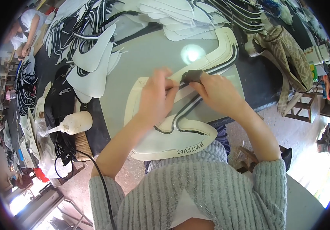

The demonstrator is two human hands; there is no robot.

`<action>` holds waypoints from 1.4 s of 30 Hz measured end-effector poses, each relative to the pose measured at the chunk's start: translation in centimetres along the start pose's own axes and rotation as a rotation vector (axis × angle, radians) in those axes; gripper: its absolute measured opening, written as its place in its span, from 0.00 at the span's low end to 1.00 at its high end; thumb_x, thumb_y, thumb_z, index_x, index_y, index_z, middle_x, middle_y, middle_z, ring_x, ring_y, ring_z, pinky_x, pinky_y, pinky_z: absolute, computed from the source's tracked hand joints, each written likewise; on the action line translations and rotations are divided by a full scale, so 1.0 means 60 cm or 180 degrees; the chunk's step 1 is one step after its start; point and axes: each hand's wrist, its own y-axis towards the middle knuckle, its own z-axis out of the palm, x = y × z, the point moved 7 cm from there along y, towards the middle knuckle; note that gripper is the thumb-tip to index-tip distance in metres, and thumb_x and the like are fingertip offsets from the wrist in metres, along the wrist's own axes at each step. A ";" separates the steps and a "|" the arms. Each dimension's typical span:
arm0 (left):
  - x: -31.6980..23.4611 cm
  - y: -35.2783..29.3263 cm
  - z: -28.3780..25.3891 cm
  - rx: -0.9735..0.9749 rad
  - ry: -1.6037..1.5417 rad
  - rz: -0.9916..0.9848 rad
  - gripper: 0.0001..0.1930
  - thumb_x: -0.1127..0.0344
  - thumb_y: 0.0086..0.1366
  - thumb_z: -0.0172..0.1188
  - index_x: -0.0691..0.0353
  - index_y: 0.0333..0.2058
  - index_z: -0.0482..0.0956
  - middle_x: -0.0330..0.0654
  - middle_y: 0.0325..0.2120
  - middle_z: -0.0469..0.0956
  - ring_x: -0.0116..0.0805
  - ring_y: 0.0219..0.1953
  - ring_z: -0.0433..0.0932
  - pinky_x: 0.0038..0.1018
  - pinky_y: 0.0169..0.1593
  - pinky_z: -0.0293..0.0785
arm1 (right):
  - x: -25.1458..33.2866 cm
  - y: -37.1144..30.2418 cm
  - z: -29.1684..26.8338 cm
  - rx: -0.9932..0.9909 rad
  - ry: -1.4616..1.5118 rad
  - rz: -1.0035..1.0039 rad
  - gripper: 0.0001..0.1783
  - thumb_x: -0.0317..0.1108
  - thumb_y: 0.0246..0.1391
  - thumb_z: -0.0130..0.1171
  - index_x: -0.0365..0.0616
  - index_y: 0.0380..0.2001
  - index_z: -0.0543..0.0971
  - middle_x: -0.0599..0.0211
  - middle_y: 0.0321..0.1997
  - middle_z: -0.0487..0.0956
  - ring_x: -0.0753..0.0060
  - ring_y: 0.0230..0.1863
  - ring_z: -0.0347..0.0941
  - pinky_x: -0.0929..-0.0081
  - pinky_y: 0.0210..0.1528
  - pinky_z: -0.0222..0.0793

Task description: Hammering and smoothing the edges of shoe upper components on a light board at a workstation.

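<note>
A cream template (153, 154) with a curved outline lies slantwise across a grey sheet (121, 57) on the black counter (257, 90), its near end reaching over the counter's edge toward the person's lap. White panels are set into the template, with black strips (186, 108) along their curved edges.

The right hand (214, 89), above the middle of the template, grips a small dark block (192, 76) between thumb and fingers. The left hand (159, 94) is over the template's left side, its fingers bent and the thumb and forefinger close together just beside the block; whether they pinch anything cannot be told.

Left of the template, a white squeeze bottle (77, 122) lies on its side with its nozzle pointing away from it. A black cord (99, 172) hangs on that same side, nearer the person. Beyond the template to the left is a heap of white pieces (90, 71), some with black strips; a stack (180, 17) of similar pieces lies past its far end. To the template's right sit a patterned bag (293, 59) and, lower down, a wooden stool (302, 107). Far off to the upper left of the template, another person (30, 23) is partly visible.
</note>
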 end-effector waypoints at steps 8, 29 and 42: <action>-0.039 -0.031 -0.005 -0.0501 0.1106 0.1444 0.15 0.74 0.58 0.63 0.59 0.43 0.72 0.41 0.30 0.81 0.44 0.36 0.80 0.35 0.35 0.78 | 0.044 0.018 -0.028 -0.0109 0.0001 -0.0408 0.20 0.44 0.65 0.50 0.36 0.29 0.73 0.49 0.25 0.80 0.44 0.31 0.79 0.54 0.33 0.74; 0.013 -0.025 -0.091 -0.1030 -0.0494 0.0316 0.22 0.78 0.60 0.62 0.63 0.50 0.63 0.43 0.34 0.82 0.26 0.34 0.78 0.23 0.39 0.74 | 0.026 0.030 -0.031 -0.0205 0.0509 -0.0343 0.20 0.44 0.64 0.52 0.35 0.29 0.76 0.47 0.24 0.78 0.42 0.29 0.77 0.55 0.32 0.71; 0.019 0.002 -0.036 -0.0130 0.0107 -0.0372 0.24 0.75 0.52 0.66 0.63 0.45 0.65 0.38 0.26 0.79 0.28 0.27 0.75 0.25 0.35 0.72 | 0.016 0.018 -0.005 -0.0061 0.0933 -0.0119 0.20 0.43 0.64 0.53 0.33 0.29 0.76 0.47 0.24 0.78 0.41 0.28 0.76 0.54 0.33 0.70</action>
